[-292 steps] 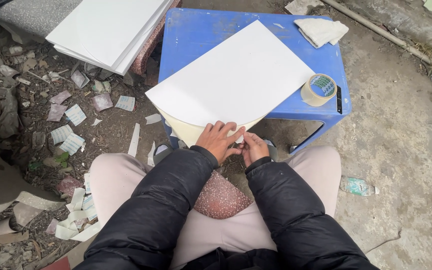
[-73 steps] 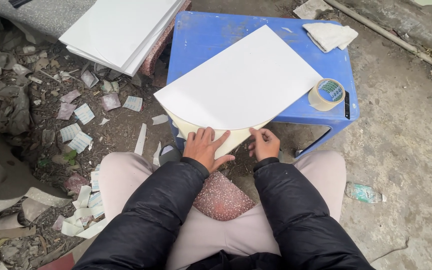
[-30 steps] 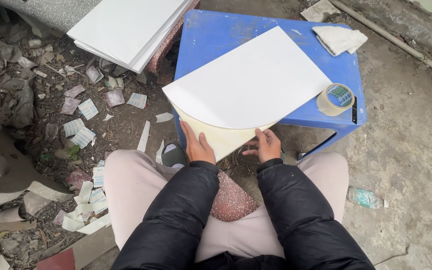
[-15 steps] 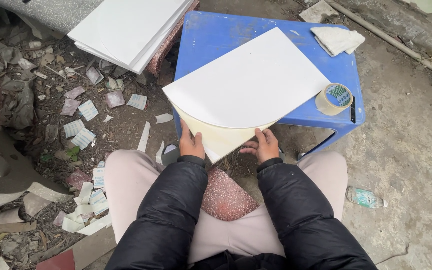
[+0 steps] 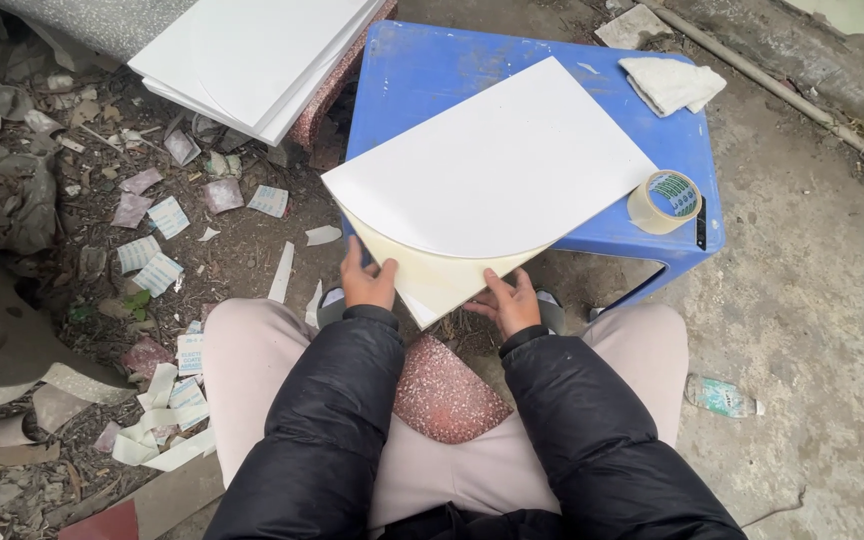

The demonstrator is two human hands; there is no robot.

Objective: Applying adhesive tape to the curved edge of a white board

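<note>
A white panel (image 5: 497, 165) with a rounded near edge lies on a blue plastic stool (image 5: 422, 70). A cream backing sheet (image 5: 437, 280) hangs peeled down from its near edge. My left hand (image 5: 365, 282) grips the left side of that sheet. My right hand (image 5: 508, 300) holds its lower right edge, fingers under the sheet. Both arms wear black padded sleeves. A speckled red seat (image 5: 447, 388) shows between my knees.
A roll of tape (image 5: 663, 201) and a folded white cloth (image 5: 674, 82) sit on the stool's right side. A stack of white panels (image 5: 252, 55) lies at the upper left. Paper scraps (image 5: 152, 262) litter the dirt on the left. A crushed bottle (image 5: 720, 395) lies on the concrete at right.
The backing sheet has come further off the panel. My left hand shifted left to its side edge, and my right hand slid down and left along the lower edge.
</note>
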